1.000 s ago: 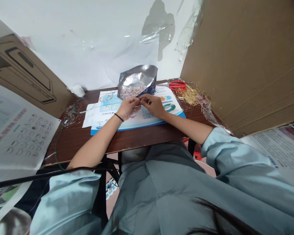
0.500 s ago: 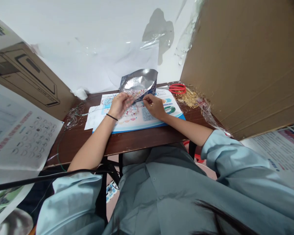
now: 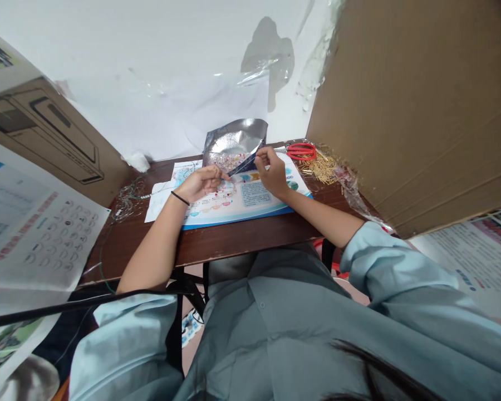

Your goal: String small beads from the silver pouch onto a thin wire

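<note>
A thin pale thread runs taut between my two hands, above a printed sheet. My left hand, with a black band at the wrist, pinches its lower left end. Higher up on the right, the fingers of my right hand are closed on the other end. Just behind the hands stands an open silver-lined pouch. Small pink, white and red beads lie in its mouth. Whether any bead sits on the thread is too small to tell.
Red-handled scissors and a heap of thin gold-coloured pieces lie at the right, beside crumpled clear plastic. Tangled clear thread lies at the left. Cardboard walls close off the sides of the dark table.
My hands have drawn apart: the right rose up and to the right, the left shifted slightly down and left. The thread now shows stretched between them. The pouch stays in place.
</note>
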The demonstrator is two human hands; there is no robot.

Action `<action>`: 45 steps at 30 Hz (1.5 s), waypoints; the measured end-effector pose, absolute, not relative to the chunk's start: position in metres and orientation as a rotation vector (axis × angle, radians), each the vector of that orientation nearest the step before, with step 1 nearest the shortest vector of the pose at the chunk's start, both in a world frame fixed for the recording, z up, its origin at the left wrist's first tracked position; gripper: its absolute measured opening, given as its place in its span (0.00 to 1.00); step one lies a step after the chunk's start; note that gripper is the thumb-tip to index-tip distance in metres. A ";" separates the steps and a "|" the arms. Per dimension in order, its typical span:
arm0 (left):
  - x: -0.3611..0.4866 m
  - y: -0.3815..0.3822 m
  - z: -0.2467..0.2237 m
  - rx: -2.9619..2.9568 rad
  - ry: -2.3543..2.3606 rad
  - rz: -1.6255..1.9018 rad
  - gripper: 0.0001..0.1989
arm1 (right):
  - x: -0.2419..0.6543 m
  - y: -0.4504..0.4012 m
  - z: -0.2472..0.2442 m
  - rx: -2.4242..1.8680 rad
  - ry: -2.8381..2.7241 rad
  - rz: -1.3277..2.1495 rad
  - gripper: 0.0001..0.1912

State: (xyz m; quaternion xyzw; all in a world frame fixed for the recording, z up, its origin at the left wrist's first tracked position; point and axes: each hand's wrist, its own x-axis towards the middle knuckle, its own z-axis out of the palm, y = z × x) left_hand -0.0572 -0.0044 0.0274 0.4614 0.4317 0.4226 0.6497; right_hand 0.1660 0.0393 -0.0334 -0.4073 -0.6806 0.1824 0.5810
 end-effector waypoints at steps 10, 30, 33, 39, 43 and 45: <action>-0.084 -0.007 0.039 1.041 0.831 1.332 0.15 | 0.174 0.062 -0.040 -1.054 -1.552 0.444 0.04; -0.124 0.002 0.003 1.108 0.936 0.724 0.26 | 0.181 0.085 -0.059 -1.249 -1.378 0.474 0.06; -0.114 0.000 0.005 1.116 0.913 0.767 0.24 | 0.182 0.085 -0.057 -1.313 -1.378 0.473 0.07; -0.082 -0.010 0.017 1.348 0.904 0.604 0.23 | 0.183 0.087 -0.059 -1.359 -1.452 0.484 0.09; -0.065 -0.013 0.021 1.708 0.968 0.622 0.20 | 0.180 0.082 -0.057 -1.305 -1.530 0.416 0.10; -0.058 -0.013 0.020 1.881 1.002 0.650 0.19 | 0.176 0.075 -0.053 -1.262 -1.541 0.361 0.11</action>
